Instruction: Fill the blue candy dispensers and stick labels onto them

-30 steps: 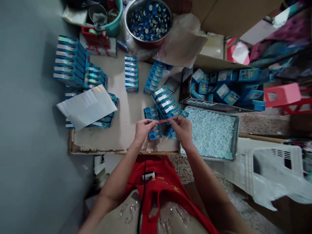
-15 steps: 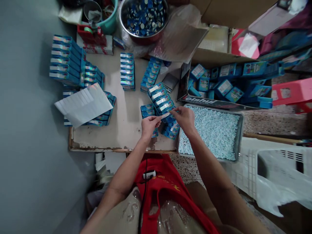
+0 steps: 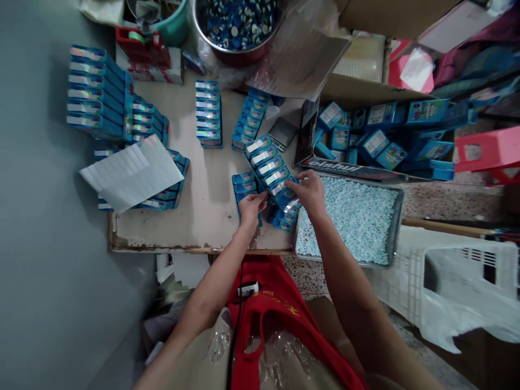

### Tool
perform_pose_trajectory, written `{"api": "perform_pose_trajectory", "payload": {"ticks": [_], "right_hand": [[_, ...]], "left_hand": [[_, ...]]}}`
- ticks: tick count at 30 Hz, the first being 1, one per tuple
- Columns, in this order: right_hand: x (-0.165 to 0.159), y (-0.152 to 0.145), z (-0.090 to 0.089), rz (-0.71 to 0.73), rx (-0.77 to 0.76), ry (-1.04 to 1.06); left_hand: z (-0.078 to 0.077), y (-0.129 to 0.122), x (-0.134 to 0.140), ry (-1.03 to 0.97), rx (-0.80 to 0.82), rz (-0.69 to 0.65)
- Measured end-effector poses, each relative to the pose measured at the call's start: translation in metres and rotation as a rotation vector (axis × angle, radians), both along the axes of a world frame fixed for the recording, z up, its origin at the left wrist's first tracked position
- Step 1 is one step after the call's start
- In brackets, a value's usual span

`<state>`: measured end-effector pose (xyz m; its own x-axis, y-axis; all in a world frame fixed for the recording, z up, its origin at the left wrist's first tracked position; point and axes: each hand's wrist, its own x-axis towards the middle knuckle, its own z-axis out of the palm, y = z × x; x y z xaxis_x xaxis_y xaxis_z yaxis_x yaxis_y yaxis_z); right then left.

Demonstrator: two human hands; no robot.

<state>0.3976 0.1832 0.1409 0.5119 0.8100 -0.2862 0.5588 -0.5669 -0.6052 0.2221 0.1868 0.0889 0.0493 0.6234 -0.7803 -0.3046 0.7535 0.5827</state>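
Observation:
A slanting row of small blue boxes (image 3: 266, 162), each with a shiny silver sticker strip across its top, lies in front of me. My right hand (image 3: 312, 194) is at the right side of the row's near end, thumb and fingers closed on a box there, the thumb on its silver sticker (image 3: 279, 188). At the left side of the same box is my left hand (image 3: 252, 208), thumb and forefinger pressed together; whatever is between them is hidden. More blue boxes (image 3: 244, 181) stand beside and partly under my left hand, and others (image 3: 282, 219) lie below the row.
On the left, a sheet of silver stickers (image 3: 134, 173) rests on stacked blue boxes (image 3: 91, 95). A tray (image 3: 398, 227) of pale blue pellets and a carton (image 3: 345, 169) of blue boxes are at the right. Behind are a metal bowl (image 3: 197, 24) of blue-and-silver pieces and a red tape dispenser (image 3: 142, 49).
The strip stretched between both hands now lies across a box at the near end of the row. My hands have lowered onto its two sides. The camera view has shifted slightly.

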Motion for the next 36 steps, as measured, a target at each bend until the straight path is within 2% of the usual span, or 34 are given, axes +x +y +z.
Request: {"api": "perform_pose_trajectory", "payload": {"ticks": [3,5,8,11,15,18,22,25,29,36], "right_hand": [[-0.005,-0.007,0.015,-0.137,0.110,0.168],[-0.010,-0.011,0.025,-0.174,0.196,0.280],[-0.020,-0.016,0.034,-0.191,0.244,0.341],[-0.028,-0.019,0.037,-0.170,0.246,0.324],[-0.029,-0.027,0.034,-0.155,0.244,0.346],[-0.021,-0.036,0.030,-0.146,0.239,0.427],[-0.012,-0.045,0.027,-0.055,0.212,0.533],[-0.013,-0.048,0.027,-0.021,0.230,0.406],[-0.020,-0.044,0.026,-0.047,0.217,0.179],[-0.023,-0.034,0.016,-0.041,0.187,0.085]], "left_hand": [[0.009,-0.009,-0.009,0.191,0.223,0.020],[0.023,-0.017,-0.017,0.267,0.392,-0.071],[0.045,-0.028,-0.023,0.166,0.501,-0.296],[0.053,-0.036,-0.023,0.053,0.484,-0.419],[0.048,-0.042,-0.022,0.095,0.474,-0.444],[0.046,-0.043,-0.026,0.054,0.459,-0.467],[0.049,-0.038,-0.029,0.032,0.456,-0.480],[0.047,-0.035,-0.026,0.071,0.457,-0.476],[0.037,-0.032,-0.021,0.118,0.420,-0.420],[0.010,-0.032,-0.015,0.117,0.351,-0.361]]}}
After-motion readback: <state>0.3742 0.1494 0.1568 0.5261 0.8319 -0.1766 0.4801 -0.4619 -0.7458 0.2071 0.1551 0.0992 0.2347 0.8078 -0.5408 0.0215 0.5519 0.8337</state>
